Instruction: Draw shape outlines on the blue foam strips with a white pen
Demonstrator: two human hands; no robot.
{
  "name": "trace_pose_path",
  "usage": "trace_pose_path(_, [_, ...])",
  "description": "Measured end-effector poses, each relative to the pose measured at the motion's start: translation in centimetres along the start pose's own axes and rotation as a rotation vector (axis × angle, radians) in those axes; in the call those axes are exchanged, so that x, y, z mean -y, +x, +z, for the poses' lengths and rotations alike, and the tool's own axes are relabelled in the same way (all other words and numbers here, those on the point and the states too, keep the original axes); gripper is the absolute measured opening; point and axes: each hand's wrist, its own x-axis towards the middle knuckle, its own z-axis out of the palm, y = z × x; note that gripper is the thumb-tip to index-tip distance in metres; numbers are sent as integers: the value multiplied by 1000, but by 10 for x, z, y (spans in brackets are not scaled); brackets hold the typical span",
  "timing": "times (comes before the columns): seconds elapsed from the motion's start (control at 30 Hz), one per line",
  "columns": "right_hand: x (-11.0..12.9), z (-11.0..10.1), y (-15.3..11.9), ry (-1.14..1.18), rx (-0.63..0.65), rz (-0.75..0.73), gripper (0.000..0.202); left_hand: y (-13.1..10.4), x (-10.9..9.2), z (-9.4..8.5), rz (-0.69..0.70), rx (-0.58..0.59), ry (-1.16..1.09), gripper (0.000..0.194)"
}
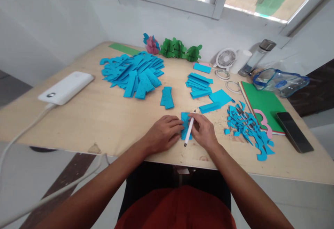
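Observation:
A small blue strip of paper (185,119) lies on the table in front of me. My left hand (167,132) rests on the tabletop with its fingertips on the strip's left edge, fingers lying nearly flat. Between the fingers of my right hand (205,130) is a white pen (190,131) with dark ends, slanting across the strip. That hand touches the strip's right side. Just beyond sit a couple of blue pieces with drawn lines (167,97). Folded blue strips (199,84) are stacked farther back, near a folded blue sheet (210,107).
A large heap of blue cutouts (135,70) lies back left, blue scraps (246,123) at right. A white power bank (66,87) with a cable is at left. Green paper ornaments (179,49), a small fan (226,59), a bottle (257,57), a green notebook (263,100) and a phone (294,131) stand around.

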Motion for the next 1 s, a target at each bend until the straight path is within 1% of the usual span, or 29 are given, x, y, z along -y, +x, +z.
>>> trace_pose_path(0.2, [2,0,0,4,-14,3,34,3,-2,-1,-8,37,7,23])
trace_pose_path(0.37, [2,0,-1,3,-15,5,35,4,-2,-1,-5,32,9,22])
trace_pose_path(0.63, [1,0,-1,-7,-6,2,35,0,2,3,16,-11,-3,22])
trace_pose_path(0.87, [2,1,-1,14,-15,13,33,-2,4,7,28,-75,-4,22])
trace_pose_path(1.0, [0,1,-1,63,-5,52,32,-2,4,8,26,-82,-7,23])
